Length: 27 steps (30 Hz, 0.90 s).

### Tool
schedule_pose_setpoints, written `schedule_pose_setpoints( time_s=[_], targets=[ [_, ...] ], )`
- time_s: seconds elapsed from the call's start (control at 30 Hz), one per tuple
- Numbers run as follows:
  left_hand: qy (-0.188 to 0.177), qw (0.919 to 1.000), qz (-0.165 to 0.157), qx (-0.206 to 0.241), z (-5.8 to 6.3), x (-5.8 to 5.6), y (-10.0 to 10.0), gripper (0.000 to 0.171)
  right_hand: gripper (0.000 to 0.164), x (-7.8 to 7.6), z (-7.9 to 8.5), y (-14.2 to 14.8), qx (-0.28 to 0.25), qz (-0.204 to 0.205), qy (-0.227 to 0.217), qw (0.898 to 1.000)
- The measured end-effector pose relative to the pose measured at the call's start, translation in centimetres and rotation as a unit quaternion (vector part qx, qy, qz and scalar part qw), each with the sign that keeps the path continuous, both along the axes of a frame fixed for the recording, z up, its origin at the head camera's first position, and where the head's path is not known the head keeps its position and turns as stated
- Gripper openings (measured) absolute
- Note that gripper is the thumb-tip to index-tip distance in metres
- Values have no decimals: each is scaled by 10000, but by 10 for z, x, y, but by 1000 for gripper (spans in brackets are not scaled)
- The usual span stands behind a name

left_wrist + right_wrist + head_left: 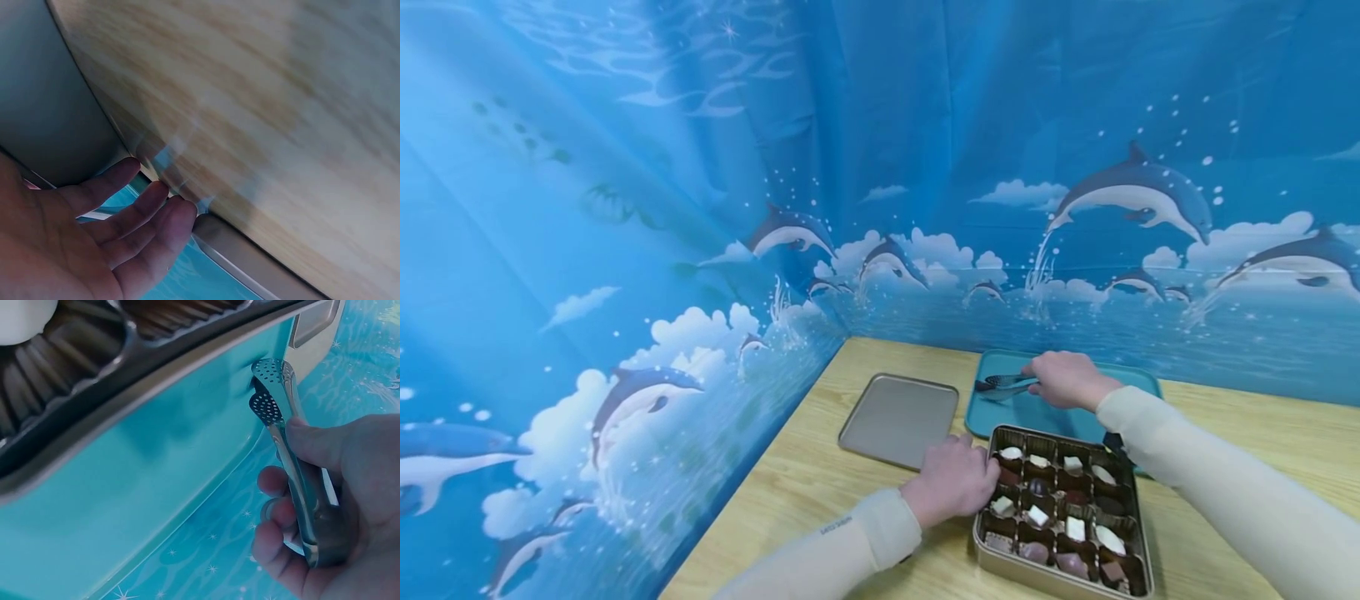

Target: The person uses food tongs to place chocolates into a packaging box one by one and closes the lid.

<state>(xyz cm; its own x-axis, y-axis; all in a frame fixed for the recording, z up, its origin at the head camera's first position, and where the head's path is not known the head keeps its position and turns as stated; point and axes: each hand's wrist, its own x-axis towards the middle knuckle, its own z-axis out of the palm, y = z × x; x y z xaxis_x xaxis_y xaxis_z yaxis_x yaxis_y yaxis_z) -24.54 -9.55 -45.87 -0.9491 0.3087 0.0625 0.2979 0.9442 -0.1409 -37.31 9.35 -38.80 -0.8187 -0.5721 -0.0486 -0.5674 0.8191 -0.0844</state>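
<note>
My right hand grips small metal tongs over the teal tray. The tongs have perforated heads, which point left in the head view and stand a little apart with nothing seen between them. My left hand is at the left side of a square metal box, its fingers loosely extended in the left wrist view. Whether those fingertips press the box is hard to tell. Inside the box, a dark divided insert holds several chocolates, white, brown and purplish, in separate compartments.
Left of the teal tray, a flat grey-brown metal tray or lid lies on the wooden table. Behind the table hangs a blue dolphin-print curtain. The box's back edge overlaps the teal tray in the head view.
</note>
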Motion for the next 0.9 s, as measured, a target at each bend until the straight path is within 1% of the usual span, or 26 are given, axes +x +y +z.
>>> schedule_pose_setpoints(
  time_s=[0.23,0.3,0.53,0.7,0.9],
  targets=[
    [-171,9991,229,327,-1,0,1,55,30,0,0,4,21,-56,134,9999],
    [-175,9989,255,341,-1,-1,1,54,29,0,0,5,-12,-66,153,9999],
    [-110,9990,201,385,-2,-1,0,55,27,2,0,11,-68,-63,158,9998],
    [-135,9990,136,410,-1,0,1,55,27,11,5,18,-63,-36,145,9999],
    [-121,9990,67,415,0,0,0,54,26,22,14,28,-51,131,192,9997]
  ],
)
